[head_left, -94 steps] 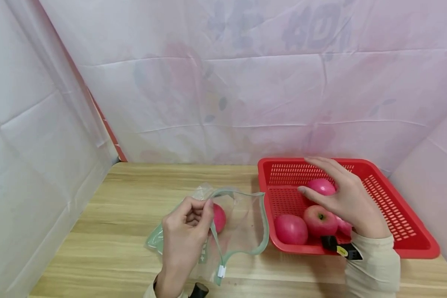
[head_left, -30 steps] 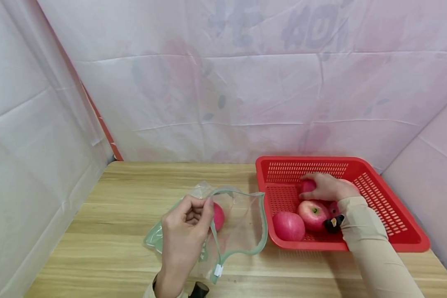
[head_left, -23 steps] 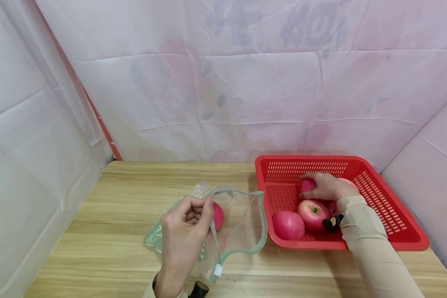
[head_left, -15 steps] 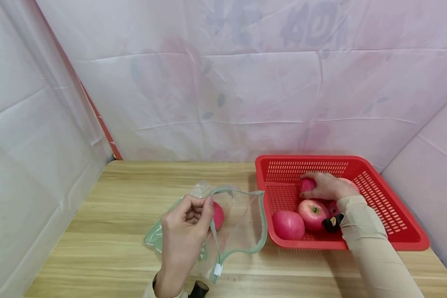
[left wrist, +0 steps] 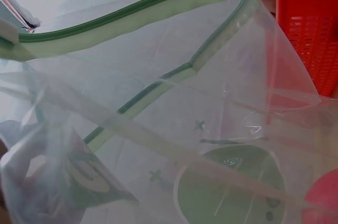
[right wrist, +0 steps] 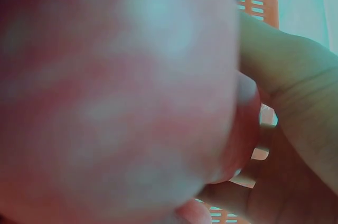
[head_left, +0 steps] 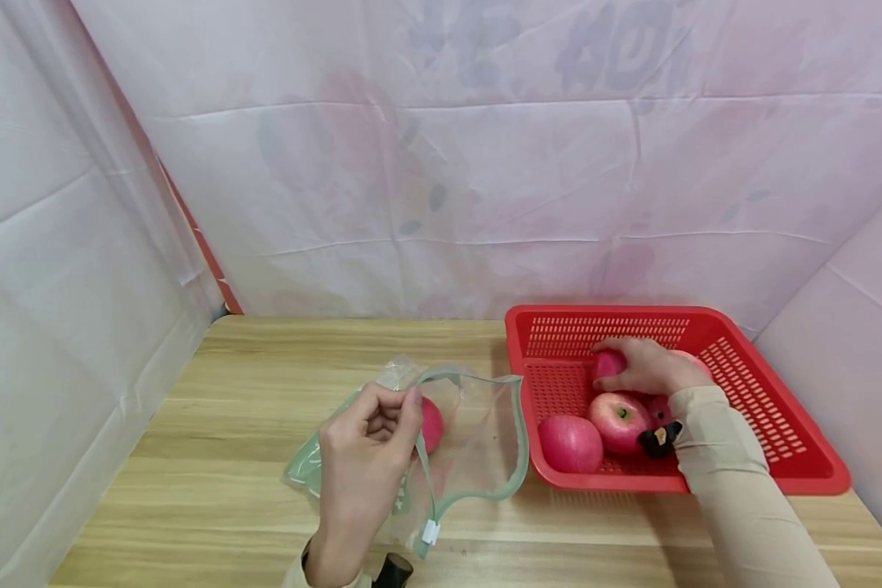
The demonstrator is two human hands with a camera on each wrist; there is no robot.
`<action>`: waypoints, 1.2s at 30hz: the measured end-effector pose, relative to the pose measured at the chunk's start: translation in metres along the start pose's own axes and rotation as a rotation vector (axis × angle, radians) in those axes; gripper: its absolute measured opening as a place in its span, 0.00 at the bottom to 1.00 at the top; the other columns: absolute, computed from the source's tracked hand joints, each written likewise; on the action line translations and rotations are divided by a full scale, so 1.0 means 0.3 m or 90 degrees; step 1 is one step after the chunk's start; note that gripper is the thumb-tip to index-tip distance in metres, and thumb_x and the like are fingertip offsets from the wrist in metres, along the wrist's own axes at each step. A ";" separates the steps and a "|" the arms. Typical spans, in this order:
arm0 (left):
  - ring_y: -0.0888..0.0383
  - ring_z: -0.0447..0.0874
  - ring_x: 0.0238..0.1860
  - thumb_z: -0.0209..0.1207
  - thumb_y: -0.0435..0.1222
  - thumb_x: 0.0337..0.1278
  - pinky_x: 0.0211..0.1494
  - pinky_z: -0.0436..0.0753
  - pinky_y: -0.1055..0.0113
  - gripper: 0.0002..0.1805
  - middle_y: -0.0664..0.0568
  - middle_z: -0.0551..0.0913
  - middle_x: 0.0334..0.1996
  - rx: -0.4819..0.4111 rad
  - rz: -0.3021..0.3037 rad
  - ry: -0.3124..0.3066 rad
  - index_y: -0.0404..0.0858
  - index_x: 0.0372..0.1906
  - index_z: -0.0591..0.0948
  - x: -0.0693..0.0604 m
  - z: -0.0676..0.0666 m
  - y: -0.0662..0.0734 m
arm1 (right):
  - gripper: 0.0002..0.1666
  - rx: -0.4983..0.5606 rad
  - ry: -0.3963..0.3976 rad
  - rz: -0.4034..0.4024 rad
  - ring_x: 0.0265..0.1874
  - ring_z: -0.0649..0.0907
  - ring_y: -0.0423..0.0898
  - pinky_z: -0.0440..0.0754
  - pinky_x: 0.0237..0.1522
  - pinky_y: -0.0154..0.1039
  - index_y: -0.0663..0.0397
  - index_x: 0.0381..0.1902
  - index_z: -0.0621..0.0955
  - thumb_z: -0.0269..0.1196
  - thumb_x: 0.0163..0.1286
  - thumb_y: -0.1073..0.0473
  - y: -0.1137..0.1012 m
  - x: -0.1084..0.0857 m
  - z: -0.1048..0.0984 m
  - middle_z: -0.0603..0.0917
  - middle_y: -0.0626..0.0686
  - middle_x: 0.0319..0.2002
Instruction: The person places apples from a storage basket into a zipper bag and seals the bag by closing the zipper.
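Note:
My left hand [head_left: 363, 465] pinches the green-edged rim of a clear zip bag [head_left: 478, 441] between thumb and fingers. The bag's mouth gapes toward the basket, and a white slider [head_left: 430, 532] sits at its lower corner. Inside the bag a pink-red apple [head_left: 431, 425] shows, partly behind my fingers. Over in the red basket [head_left: 603, 483], my right hand [head_left: 643, 366] grips a red apple [head_left: 610, 363] at the back. In the right wrist view a nearer apple [right wrist: 116, 97] covers much of the picture, with the right hand [right wrist: 296, 102] curled beyond it.
Two apples, one plain pink-red [head_left: 570, 444] and one with its stem up [head_left: 621, 421], lie at the basket's front left. Others are partly under the right arm. The wooden table [head_left: 265, 367] meets pale cloth [head_left: 441, 180] behind and at both sides.
Since the oldest frame my right hand has moved down into the basket, from spread fingers above it to a grip on the apple. The left hand and bag have barely moved.

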State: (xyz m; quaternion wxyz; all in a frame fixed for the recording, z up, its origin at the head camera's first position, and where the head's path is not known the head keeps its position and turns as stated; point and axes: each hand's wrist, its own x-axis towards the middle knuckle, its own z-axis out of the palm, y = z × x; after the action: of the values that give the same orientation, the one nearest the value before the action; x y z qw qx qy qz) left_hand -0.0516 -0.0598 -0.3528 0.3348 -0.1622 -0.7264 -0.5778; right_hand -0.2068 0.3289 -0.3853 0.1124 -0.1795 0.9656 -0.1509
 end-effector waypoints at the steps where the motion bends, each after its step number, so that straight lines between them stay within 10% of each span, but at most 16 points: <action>1: 0.70 0.77 0.15 0.64 0.22 0.60 0.16 0.78 0.78 0.07 0.51 0.85 0.19 -0.001 -0.002 -0.001 0.33 0.28 0.83 0.001 0.000 0.001 | 0.36 -0.002 0.002 -0.002 0.36 0.82 0.51 0.83 0.40 0.47 0.61 0.60 0.80 0.76 0.58 0.49 0.000 0.000 -0.001 0.86 0.56 0.40; 12: 0.70 0.77 0.15 0.64 0.23 0.62 0.15 0.78 0.77 0.06 0.50 0.84 0.19 -0.002 -0.020 -0.006 0.33 0.30 0.83 0.006 -0.003 0.002 | 0.36 -0.005 0.031 -0.020 0.39 0.83 0.51 0.84 0.44 0.50 0.58 0.59 0.81 0.78 0.57 0.48 -0.004 0.001 -0.004 0.86 0.58 0.45; 24: 0.64 0.80 0.18 0.62 0.29 0.68 0.20 0.84 0.70 0.03 0.51 0.83 0.22 -0.049 -0.246 -0.053 0.33 0.36 0.84 0.013 -0.012 0.025 | 0.35 0.003 0.084 -0.053 0.41 0.83 0.51 0.85 0.46 0.53 0.57 0.60 0.81 0.78 0.58 0.50 -0.016 -0.003 -0.010 0.85 0.58 0.48; 36: 0.65 0.82 0.27 0.61 0.34 0.71 0.31 0.85 0.73 0.08 0.47 0.85 0.31 -0.037 -0.277 -0.100 0.31 0.39 0.85 0.022 -0.026 0.021 | 0.37 0.011 0.112 -0.062 0.47 0.83 0.53 0.84 0.52 0.58 0.53 0.62 0.80 0.78 0.58 0.47 -0.030 -0.002 -0.021 0.84 0.58 0.52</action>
State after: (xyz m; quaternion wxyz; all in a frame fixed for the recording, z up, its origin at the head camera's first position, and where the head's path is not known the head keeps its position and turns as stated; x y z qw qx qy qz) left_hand -0.0500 -0.0664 -0.3428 0.1400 -0.0556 -0.7511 -0.6428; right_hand -0.2050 0.3227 -0.3761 0.0212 -0.2115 0.9606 -0.1793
